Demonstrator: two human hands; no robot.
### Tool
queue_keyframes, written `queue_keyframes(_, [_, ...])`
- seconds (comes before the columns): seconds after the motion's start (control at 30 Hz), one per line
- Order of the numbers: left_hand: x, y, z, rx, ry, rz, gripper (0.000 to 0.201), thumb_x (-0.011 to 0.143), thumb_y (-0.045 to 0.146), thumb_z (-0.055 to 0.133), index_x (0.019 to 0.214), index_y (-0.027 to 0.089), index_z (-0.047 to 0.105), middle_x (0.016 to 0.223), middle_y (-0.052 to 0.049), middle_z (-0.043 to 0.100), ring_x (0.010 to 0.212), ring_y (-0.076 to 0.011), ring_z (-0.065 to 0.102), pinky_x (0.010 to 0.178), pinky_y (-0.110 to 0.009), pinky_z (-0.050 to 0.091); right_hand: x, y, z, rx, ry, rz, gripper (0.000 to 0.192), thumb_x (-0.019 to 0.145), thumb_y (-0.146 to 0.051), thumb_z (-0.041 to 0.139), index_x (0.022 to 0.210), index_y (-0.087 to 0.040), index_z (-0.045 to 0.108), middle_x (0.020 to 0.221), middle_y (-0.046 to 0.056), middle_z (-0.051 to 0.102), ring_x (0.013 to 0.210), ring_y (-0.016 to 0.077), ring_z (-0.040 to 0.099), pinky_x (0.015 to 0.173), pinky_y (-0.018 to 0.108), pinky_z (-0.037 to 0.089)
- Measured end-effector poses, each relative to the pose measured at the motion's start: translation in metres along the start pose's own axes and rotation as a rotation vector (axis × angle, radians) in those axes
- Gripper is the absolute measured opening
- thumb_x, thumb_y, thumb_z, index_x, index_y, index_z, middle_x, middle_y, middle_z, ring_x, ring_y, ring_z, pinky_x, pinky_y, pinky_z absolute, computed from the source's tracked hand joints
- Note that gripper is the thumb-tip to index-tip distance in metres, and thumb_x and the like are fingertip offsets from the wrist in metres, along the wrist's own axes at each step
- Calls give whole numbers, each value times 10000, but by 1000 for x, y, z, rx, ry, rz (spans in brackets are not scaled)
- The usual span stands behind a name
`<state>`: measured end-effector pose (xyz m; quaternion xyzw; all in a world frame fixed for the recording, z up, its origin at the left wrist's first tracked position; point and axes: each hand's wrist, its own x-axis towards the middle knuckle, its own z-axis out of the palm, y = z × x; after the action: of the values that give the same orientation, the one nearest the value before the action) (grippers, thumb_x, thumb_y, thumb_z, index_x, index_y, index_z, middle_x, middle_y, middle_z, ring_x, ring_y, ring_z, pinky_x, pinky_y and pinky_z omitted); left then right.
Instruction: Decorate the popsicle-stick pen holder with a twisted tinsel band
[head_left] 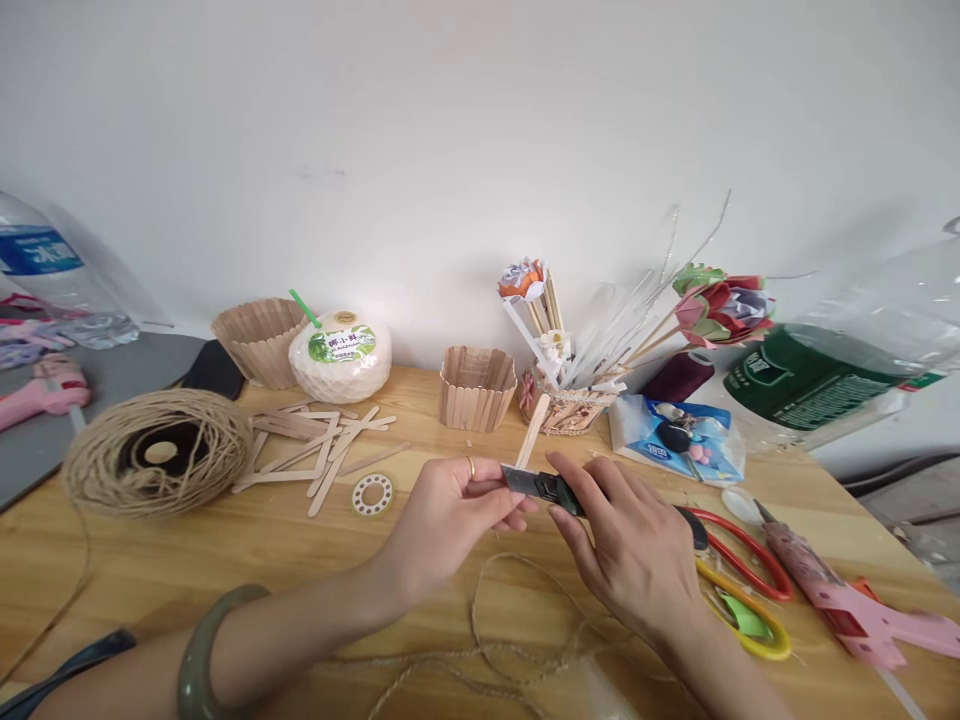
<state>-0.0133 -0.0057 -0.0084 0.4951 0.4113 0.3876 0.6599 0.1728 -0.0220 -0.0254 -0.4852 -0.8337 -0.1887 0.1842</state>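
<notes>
In front of the stick basket (478, 388), over the table (225, 560): I log my right hand (637, 550) gripping a utility knife (544, 487), left hand (450, 510) fingers pinching a wooden stick (533, 429) at its blade. Risk, I judge: blade slipping into the left fingers.

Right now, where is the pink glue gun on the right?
In the head view, the pink glue gun lies at the table's right edge, just right of the scissors.
</notes>
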Motion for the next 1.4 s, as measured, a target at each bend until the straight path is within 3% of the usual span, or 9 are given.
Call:
queue_keyframes(0.4, [-5, 0, 2, 18, -4, -3, 137, 770, 208, 540, 756, 119, 644, 747, -57, 695, 669, -130, 621, 677, -251, 483, 2, -1, 1, 31, -18, 61, 348, 903, -385, 327, 1010, -160, 570, 720, 48, 524, 633, 181, 489, 542, 259, 308])
queue_keyframes(0.6, [-8, 3, 1, -2, -19, -3, 179, 772, 256, 546, 659, 136, 616, 703, -44, 678, 637, -131, 606, 653, -255, 466, 4, 1, 0, -17, -4, 94, 354, 905, -387, 311, 1010, -161, 563, 738, 57, 537, 646, 184, 500, 531, 255, 302])
queue_keyframes(1.4, [-7, 12, 0, -5, 13, -14, 195, 750, 292, 576, 673, 130, 653, 665, -50, 670, 608, -139, 601, 631, -262, 456, 8, -5, -4, -164, -3, 191, 349, 895, -404, 333, 976, -174, 582, 725, 58, 543, 671, 203, 505, 520, 268, 288])
